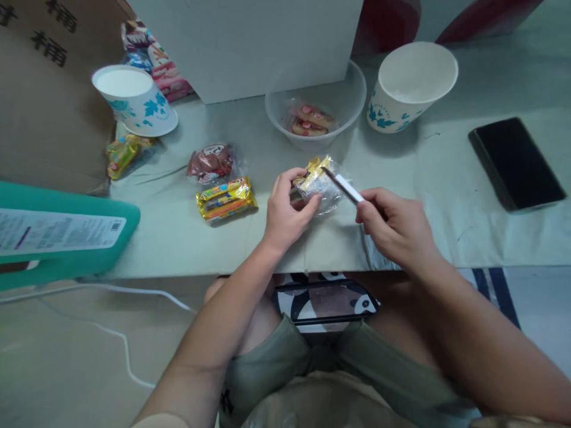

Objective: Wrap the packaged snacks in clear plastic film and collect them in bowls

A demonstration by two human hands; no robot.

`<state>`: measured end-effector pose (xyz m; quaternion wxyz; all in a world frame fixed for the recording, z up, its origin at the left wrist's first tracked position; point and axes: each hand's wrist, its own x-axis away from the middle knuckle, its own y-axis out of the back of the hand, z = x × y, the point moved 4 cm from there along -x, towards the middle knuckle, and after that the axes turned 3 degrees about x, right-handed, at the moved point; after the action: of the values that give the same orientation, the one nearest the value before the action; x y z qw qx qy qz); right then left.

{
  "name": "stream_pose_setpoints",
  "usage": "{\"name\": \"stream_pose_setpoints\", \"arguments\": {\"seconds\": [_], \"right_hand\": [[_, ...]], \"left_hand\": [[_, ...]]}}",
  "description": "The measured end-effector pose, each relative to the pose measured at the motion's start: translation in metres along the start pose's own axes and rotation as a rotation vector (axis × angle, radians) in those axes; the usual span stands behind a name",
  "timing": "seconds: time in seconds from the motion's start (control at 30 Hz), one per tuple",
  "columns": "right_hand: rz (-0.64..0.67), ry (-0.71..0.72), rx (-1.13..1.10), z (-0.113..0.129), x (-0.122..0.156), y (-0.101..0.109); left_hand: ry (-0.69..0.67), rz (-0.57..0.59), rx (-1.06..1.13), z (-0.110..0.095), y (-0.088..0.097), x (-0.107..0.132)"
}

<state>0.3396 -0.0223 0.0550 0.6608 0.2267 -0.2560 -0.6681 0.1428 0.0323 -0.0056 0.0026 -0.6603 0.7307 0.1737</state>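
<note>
My left hand (289, 208) pinches a yellow and clear plastic snack wrapper (319, 184) just above the table, between thumb and fingers. In my right hand (392, 226) is a slim knife (345, 187) with a dark, narrow blade and a white part; most of its handle is hidden in my fingers. The blade's tip meets the upper part of the wrapper; whether it has cut in I cannot tell. Left of my left hand lie a yellow snack pack (227, 201) and a brown-and-clear snack packet (212, 161).
A clear plastic bowl (314, 139) with snacks inside stands beyond my hands. Paper cups (413, 89) (136, 101) flank it. A black phone (517, 163) lies right; a green container (120, 220) stands left by a cardboard box (49, 101). A white box (250, 47) stands behind.
</note>
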Motion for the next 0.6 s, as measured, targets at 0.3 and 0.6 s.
{"name": "stream_pose_setpoints", "arguments": {"seconds": [0.3,0.6], "right_hand": [[0.242,-0.052,0.195,-0.016,-0.003,-0.005],[-0.087,-0.126,0.365,-0.051,-0.011,0.032]], "left_hand": [[0.138,-0.104,0.170,0.014,0.006,-0.010],[0.133,-0.190,0.017,0.006,0.025,-0.010]]}}
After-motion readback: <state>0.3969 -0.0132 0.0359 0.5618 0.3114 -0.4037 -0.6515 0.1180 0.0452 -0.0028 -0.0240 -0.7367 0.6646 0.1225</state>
